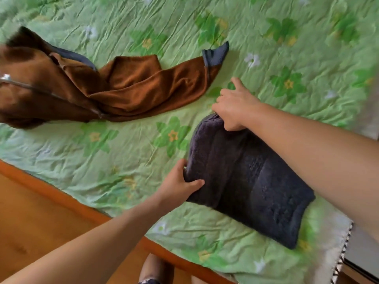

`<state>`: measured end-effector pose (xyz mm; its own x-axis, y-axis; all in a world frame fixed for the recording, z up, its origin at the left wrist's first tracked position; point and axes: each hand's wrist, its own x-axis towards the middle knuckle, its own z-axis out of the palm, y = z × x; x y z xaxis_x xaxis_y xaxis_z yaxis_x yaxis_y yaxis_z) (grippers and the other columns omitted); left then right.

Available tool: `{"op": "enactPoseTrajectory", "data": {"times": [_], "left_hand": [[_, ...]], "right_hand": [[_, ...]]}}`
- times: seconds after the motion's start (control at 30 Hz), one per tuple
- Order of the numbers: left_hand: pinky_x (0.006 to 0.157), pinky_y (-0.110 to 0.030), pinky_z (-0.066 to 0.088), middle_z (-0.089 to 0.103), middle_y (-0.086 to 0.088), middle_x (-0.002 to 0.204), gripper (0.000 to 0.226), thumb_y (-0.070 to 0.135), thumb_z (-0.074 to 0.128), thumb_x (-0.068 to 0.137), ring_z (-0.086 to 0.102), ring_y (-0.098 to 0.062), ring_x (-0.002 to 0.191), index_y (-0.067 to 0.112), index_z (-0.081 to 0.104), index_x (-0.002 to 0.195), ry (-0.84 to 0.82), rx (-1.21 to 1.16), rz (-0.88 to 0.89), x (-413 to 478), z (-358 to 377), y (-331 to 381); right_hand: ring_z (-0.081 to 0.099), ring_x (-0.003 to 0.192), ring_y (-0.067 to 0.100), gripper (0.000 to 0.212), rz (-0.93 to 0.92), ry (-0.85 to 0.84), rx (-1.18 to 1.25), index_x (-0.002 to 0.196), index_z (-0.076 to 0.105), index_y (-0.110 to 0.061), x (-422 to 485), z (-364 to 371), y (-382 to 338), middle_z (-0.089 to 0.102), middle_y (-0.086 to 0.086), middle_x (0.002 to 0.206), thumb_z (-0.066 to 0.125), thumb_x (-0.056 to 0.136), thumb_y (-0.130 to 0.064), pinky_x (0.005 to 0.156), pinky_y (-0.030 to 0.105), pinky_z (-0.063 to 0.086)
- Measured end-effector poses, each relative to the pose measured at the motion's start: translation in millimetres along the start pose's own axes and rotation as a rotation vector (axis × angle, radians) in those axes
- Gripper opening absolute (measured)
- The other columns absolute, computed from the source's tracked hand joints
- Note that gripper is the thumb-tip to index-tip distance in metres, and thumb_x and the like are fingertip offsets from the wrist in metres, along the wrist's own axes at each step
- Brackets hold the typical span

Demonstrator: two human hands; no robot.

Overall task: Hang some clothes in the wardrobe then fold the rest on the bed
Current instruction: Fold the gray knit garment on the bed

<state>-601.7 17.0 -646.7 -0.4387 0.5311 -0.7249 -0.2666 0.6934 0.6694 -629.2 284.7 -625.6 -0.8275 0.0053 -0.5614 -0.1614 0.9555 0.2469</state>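
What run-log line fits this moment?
folding | left hand grips dark garment | right hand grips its far corner | brown jacket unfolded on bed

The folded garment [246,181] is dark grey cloth with a thick, matt, tufted pile. The brown garment [131,89] is velvety cloth, faintly sheened on its folds; its grey cuff [215,54] is matt cloth, its zip pull [5,77] bright (blurred; probably metal). The bedspread [102,156] is thin, matt, finely crinkled cloth; the bed rail [61,198], smooth, lightly glossy wood.
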Motion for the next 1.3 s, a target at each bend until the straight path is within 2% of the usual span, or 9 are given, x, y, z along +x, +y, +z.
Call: {"op": "enactPoseTrajectory", "data": {"times": [0.2,0.5,0.6,0.8,0.9,0.97,1.03,1.13,1.3], "left_hand": [[0.089,-0.044,0.054,0.068,0.003,0.105,0.038,0.024,0.077,0.085,0.066,-0.017,0.097,0.021,0.052,0.113,-0.179,0.244,0.154,-34,61,36],[0.07,-0.037,0.043,0.058,-0.002,0.099,0.036,0.032,0.068,0.091,0.059,-0.027,0.091,0.022,0.034,0.098,-0.297,0.576,0.311,-43,217,50],[0.072,-0.032,0.039,0.056,-0.006,0.107,0.034,0.028,0.066,0.092,0.058,-0.03,0.097,0.02,0.037,0.107,-0.315,0.604,0.269,-32,253,38],[0.102,-0.038,0.047,0.045,-0.005,0.131,0.059,0.036,0.06,0.097,0.055,-0.026,0.116,0.021,0.037,0.149,-0.441,0.648,0.153,-24,280,18],[0.097,-0.033,0.047,0.046,0.005,0.127,0.047,0.035,0.06,0.095,0.053,-0.019,0.118,0.026,0.05,0.14,-0.196,0.601,0.395,-36,262,18],[0.097,-0.033,0.04,0.043,0.006,0.129,0.051,0.034,0.067,0.088,0.045,-0.018,0.121,0.031,0.05,0.136,0.114,0.639,0.538,-34,240,17],[0.103,-0.038,0.035,0.035,0.002,0.139,0.076,0.036,0.076,0.081,0.036,-0.018,0.129,0.037,0.036,0.145,0.295,0.61,0.353,-26,216,11],[0.099,-0.036,0.051,0.049,-0.005,0.138,0.092,0.031,0.088,0.074,0.057,-0.011,0.12,0.038,0.03,0.144,0.106,0.246,-0.084,-16,194,-1],[0.059,-0.018,0.055,0.072,-0.002,0.098,0.061,0.004,0.086,0.073,0.071,-0.001,0.073,0.027,0.049,0.117,-0.021,0.071,-0.188,-4,184,-12]], "right_hand": [[0.059,0.091,0.026,0.014,0.013,0.087,0.067,0.082,0.053,-0.025,-92,31,42,0.065,-0.002,0.083,0.058,0.069,-0.025,0.093,0.046,0.027],[0.053,0.08,0.028,0.032,0.111,0.283,0.059,0.096,0.058,-0.015,-222,144,79,0.054,0.004,0.081,0.064,0.069,0.002,0.074,0.038,0.029],[0.055,0.088,0.03,0.03,0.232,0.292,0.049,0.104,0.059,-0.014,-238,177,72,0.056,0.008,0.09,0.06,0.078,0.003,0.081,0.045,0.039],[0.048,0.12,0.032,0.032,0.398,-0.041,0.342,0.124,0.056,-0.018,-231,207,49,0.057,0.009,0.117,0.046,0.094,-0.009,0.106,0.054,0.033],[0.052,0.11,0.034,0.019,0.629,0.137,0.648,0.107,0.061,-0.014,-218,203,59,0.057,0.01,0.109,0.047,0.095,-0.022,0.094,0.049,0.043],[0.053,0.112,0.036,0.034,0.698,0.225,0.842,0.113,0.056,-0.015,-204,199,67,0.056,0.011,0.117,0.049,0.097,-0.045,0.091,0.048,0.046],[0.051,0.125,0.036,0.07,0.658,0.114,1.024,0.137,0.044,-0.023,-188,196,73,0.052,0.012,0.138,0.048,0.088,-0.073,0.099,0.048,0.045],[0.05,0.133,0.03,0.114,0.577,-0.074,1.233,0.15,0.035,-0.026,-171,199,74,0.047,0.009,0.15,0.055,0.06,-0.093,0.109,0.045,0.042],[0.06,0.109,0.021,0.114,0.587,-0.237,1.398,0.137,0.049,-0.027,-166,211,88,0.059,-0.006,0.122,0.081,0.04,-0.077,0.096,0.04,0.049]]}}
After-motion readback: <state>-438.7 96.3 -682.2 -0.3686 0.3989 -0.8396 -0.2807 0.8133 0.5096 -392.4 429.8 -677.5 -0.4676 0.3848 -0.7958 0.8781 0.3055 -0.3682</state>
